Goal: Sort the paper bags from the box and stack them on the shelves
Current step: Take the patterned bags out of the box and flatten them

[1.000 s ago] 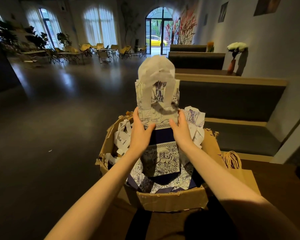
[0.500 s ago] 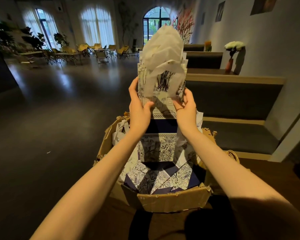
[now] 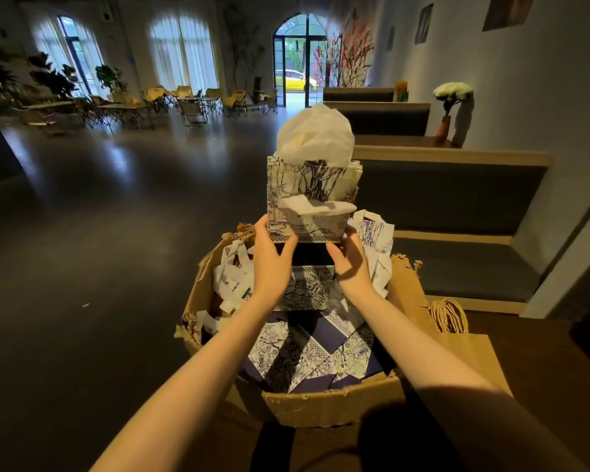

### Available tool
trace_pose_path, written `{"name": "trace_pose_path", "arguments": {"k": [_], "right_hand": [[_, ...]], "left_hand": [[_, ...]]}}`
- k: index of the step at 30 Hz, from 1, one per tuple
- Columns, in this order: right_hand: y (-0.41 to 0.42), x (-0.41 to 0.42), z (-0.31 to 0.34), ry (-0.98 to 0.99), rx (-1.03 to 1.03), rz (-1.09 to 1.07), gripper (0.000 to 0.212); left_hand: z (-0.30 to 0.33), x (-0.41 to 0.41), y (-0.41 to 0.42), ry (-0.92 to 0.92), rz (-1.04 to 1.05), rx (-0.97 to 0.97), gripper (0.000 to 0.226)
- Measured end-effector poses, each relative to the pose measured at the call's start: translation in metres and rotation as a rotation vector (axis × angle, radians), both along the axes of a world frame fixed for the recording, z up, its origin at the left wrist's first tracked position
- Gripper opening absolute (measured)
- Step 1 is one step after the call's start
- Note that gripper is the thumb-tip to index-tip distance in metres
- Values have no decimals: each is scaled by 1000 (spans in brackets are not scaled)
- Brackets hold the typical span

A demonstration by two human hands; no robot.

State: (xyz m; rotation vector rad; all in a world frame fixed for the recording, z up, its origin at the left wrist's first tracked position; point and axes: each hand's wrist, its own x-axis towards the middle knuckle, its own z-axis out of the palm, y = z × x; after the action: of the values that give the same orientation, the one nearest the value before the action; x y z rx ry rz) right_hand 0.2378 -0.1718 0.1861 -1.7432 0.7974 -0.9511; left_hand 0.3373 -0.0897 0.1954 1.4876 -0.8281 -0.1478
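Cream paper bag (image 3: 312, 199) printed with dark blue-black tree drawings, white handles above. More bags (image 3: 307, 352) in the brown cardboard box (image 3: 334, 403), white with purple-blue sketch patterns and solid navy panels. Plain brown bag (image 3: 470, 356) beside it, dark glossy floor (image 3: 99, 250), yellow chairs (image 3: 234, 98).

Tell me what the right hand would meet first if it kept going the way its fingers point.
The right hand points up and away, already gripping the printed paper bag; beyond that probably the dark bench back, though depth is unclear.
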Motion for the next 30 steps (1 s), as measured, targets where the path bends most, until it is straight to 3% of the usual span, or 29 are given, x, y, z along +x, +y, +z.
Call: {"name": "trace_pose_path", "arguments": {"k": [6,10,13,16,18,20,26,30], "right_hand": [[-12,9,-22,208,180,71,35],[-13,10,-38,415,150,92,48],[-15,14,-54,480,133,104,12],[-13,21,-64,366,166,67,10],[-8,24,-62,249,175,38,40],[-5,25,-57,151,188,24,50],[-4,16,-24,-40,137,35,31],[-3,6,2,-84,127,25,45]], "left_hand": [[-37,18,-2,105,-95,213,45],[-55,25,-6,172,-125,263,35],[-62,29,-6,169,-155,295,37],[-70,33,-6,154,-159,296,43],[-71,33,-7,138,-119,290,39],[-68,34,-8,84,-41,309,36],[-39,28,-4,-45,28,280,31],[-7,14,-2,11,-12,184,35]]}}
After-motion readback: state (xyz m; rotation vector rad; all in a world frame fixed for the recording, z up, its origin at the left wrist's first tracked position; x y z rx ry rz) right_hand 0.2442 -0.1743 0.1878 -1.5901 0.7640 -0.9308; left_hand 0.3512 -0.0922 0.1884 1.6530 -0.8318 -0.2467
